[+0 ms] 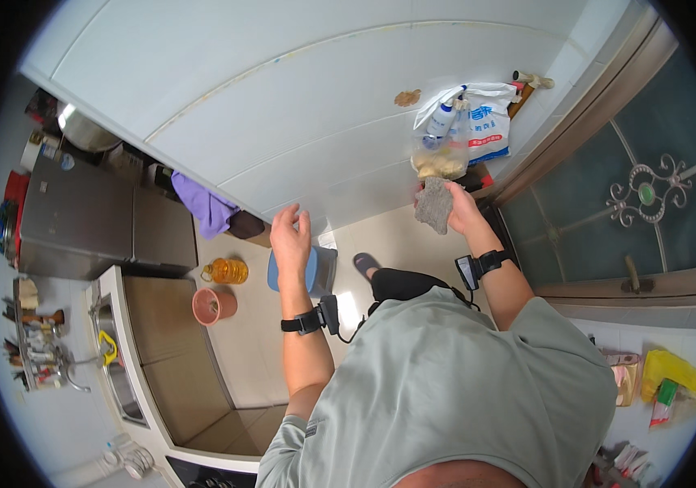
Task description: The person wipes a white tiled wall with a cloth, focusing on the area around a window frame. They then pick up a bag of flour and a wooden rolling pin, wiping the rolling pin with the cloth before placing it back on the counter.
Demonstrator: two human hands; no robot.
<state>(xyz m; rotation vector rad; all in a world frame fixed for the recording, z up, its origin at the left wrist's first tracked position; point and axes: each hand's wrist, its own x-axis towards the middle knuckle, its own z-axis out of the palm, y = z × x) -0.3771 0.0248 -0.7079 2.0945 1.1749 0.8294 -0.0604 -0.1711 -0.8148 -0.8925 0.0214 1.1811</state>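
My right hand (462,207) holds a folded grey cloth (434,205) in front of the tiled wall, just below the hanging plastic bags. The cloth hangs from my fingers, and its far edge hides what lies behind it. My left hand (290,239) is raised with its fingers apart and slightly curled, holding nothing. Under that hand and wrist, a blue plastic stool or bin (322,268) stands on the floor, partly hidden by my forearm. The white tiled wall (299,140) rises before me and bears a brown patch (408,97) near the bags.
White and clear plastic bags (487,119), one with a spray bottle (440,119), hang beside the glass-panelled door (580,201). To the left stand an oil bottle (230,271), a pink bin (214,306), a grey refrigerator (79,213) and the counter with its sink (125,390). Purple cloth (204,204) hangs nearby.
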